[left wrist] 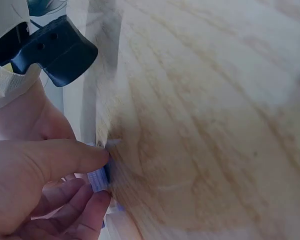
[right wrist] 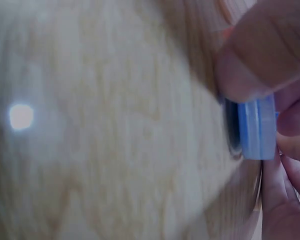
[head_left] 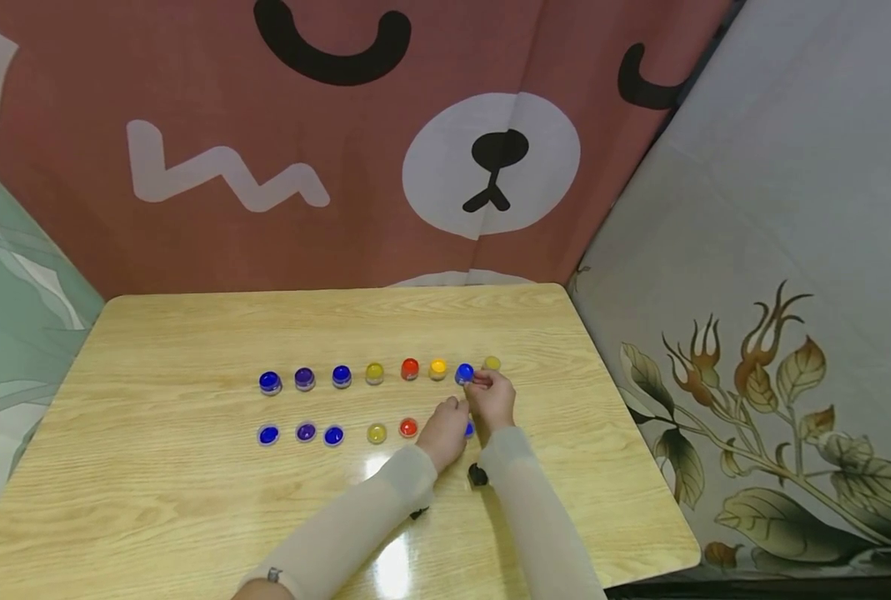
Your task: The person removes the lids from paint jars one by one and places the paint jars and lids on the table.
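At the right part of the back row, my right hand (head_left: 493, 396) pinches a small blue paint jar (head_left: 464, 373) with thumb and fingertips. The jar's clear, blue-tinted side (right wrist: 257, 127) shows beneath the thumb in the right wrist view. My left hand (head_left: 445, 433) is bent low over the front row, just in front of that jar. In the left wrist view its thumb and fingers lie on either side of a blue-labelled piece (left wrist: 98, 180); whether they grip it is unclear. A flat blue lid (head_left: 469, 429) is partly hidden behind the left hand.
Several small jars, including a red one (head_left: 410, 368) and an orange-yellow one (head_left: 437, 369), form the back row. An olive-yellow one (head_left: 493, 363) ends it. Flat lids such as the red lid (head_left: 408, 427) lie in front on the wooden table (head_left: 152, 492). Printed cloths hang behind and at right.
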{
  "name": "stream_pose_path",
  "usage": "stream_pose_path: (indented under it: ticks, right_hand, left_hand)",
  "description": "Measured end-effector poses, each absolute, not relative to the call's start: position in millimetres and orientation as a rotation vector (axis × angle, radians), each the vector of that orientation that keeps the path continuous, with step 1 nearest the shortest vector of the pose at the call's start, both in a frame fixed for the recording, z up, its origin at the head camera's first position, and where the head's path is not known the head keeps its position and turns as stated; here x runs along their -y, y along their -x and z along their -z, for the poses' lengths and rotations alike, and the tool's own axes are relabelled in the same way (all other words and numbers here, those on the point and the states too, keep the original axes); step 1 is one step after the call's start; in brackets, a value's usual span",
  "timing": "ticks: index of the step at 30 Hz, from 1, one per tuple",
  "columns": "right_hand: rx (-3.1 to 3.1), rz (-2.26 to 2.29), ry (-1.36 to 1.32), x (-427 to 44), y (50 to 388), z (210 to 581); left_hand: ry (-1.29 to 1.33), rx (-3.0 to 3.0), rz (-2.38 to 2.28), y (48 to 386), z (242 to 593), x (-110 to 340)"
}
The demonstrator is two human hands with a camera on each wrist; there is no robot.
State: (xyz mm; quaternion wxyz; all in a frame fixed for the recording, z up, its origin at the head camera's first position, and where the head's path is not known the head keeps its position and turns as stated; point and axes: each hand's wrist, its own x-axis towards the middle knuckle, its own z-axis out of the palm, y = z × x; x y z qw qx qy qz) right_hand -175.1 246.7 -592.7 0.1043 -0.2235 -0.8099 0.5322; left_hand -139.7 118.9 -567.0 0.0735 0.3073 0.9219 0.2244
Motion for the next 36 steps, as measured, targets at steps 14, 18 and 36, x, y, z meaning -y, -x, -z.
stream_pose_path:
  ticks: [14,18,36]
  right_hand:
    - [2.347,-1.503,0.733,-243.4,180.7,596.5]
    - [2.373,-1.487,0.754,-243.7,180.9,595.5]
    - [2.406,-1.592,0.593,-261.0,171.5,598.2]
  left_hand:
    - [-0.956,-2.763,-0.604,141.5,565.6,-116.5]
    - [-0.975,-2.772,-0.598,141.8,566.3,-115.6]
    - [-0.933,-2.674,-0.638,144.9,566.7,-113.9]
